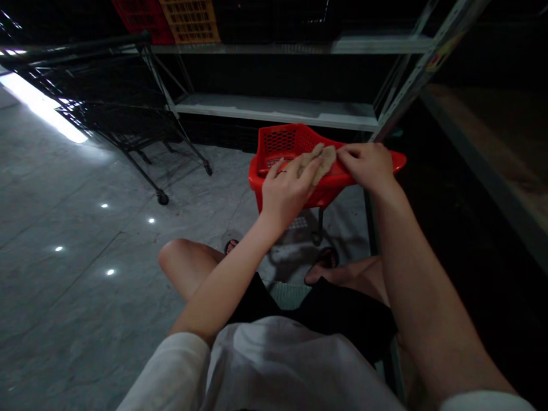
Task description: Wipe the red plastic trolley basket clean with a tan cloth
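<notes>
A red plastic basket with perforated sides is held tilted above the floor in front of my knees. My left hand presses a beige cloth against the basket's rim, fingers curled on the cloth. My right hand grips the basket's right rim beside the cloth, fingers closed over the edge. I sit low with bare knees and sandalled feet beneath the basket.
A metal shelf rack with pale boards stands just behind the basket. A black wire trolley on wheels is at the left. Red and orange crates sit on the upper shelf. The glossy grey tiled floor spreads to the left.
</notes>
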A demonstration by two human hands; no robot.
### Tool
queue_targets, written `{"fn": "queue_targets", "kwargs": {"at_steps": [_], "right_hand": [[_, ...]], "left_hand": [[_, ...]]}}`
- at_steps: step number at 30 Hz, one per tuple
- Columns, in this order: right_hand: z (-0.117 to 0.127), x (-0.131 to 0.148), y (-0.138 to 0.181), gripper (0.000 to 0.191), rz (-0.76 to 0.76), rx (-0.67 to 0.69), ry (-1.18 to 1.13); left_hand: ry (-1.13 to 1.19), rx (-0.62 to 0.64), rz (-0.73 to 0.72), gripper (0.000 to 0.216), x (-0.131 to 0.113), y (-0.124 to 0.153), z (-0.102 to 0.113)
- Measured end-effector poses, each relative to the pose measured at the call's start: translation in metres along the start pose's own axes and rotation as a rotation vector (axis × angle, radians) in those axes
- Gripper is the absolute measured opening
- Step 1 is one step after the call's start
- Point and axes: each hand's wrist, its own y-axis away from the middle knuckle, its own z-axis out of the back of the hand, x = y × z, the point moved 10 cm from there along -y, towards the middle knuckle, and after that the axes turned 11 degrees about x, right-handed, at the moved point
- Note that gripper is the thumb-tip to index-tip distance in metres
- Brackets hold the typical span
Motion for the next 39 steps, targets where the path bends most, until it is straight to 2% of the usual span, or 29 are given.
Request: {"fn": "queue_targets", "kwargs": {"at_steps": [6, 9, 10, 12, 15, 17, 19, 21, 23, 26, 30, 35, 39], "right_hand": [[0.0, -0.003, 0.001, 0.04, 0.021, -0.02, -0.062], [0.003, -0.004, 0.001, 0.039, 0.004, -0.032, -0.07], [0.003, -0.006, 0.001, 0.039, -0.001, -0.037, -0.068], [0.005, -0.01, 0.0, 0.037, -0.009, -0.044, -0.065], [0.006, -0.019, -0.001, 0.035, -0.014, -0.048, -0.064], [0.007, -0.024, 0.0, 0.036, -0.002, -0.04, -0.062], [0.007, -0.029, 0.002, 0.036, 0.019, -0.027, -0.064], [0.009, -0.032, 0.004, 0.036, 0.035, -0.018, -0.067], [0.01, -0.037, 0.005, 0.035, 0.031, -0.017, -0.069], [0.01, -0.041, 0.004, 0.035, 0.023, -0.014, -0.062], [0.007, -0.032, -0.004, 0.037, 0.047, -0.023, -0.035], [0.0, -0.003, -0.014, 0.041, 0.097, -0.034, 0.002], [-0.002, 0.017, -0.016, 0.042, 0.148, -0.045, 0.019]], "left_hand": [[0.029, -0.062, 0.225, 0.035, 0.099, 0.031, 0.035], [0.149, -0.104, 0.36, 0.042, 0.134, 0.044, 0.029], [0.213, -0.107, 0.375, 0.046, 0.137, 0.048, 0.022], [0.318, -0.145, 0.359, 0.053, 0.127, 0.056, 0.01], [0.352, -0.297, 0.276, 0.052, 0.086, 0.064, 0.013], [0.331, -0.32, 0.19, 0.049, 0.053, 0.059, 0.02], [0.299, -0.208, 0.054, 0.045, 0.018, 0.044, 0.022], [0.241, -0.042, -0.083, 0.037, -0.011, 0.026, 0.02], [0.182, 0.064, -0.127, 0.028, -0.022, 0.011, 0.017], [0.151, 0.098, -0.06, 0.022, -0.008, -0.003, 0.012], [0.179, 0.063, 0.057, 0.026, 0.036, -0.011, 0.005], [0.276, 0.074, 0.141, 0.034, 0.096, -0.028, 0.005], [0.401, 0.137, 0.14, 0.032, 0.127, -0.038, 0.007]]}}
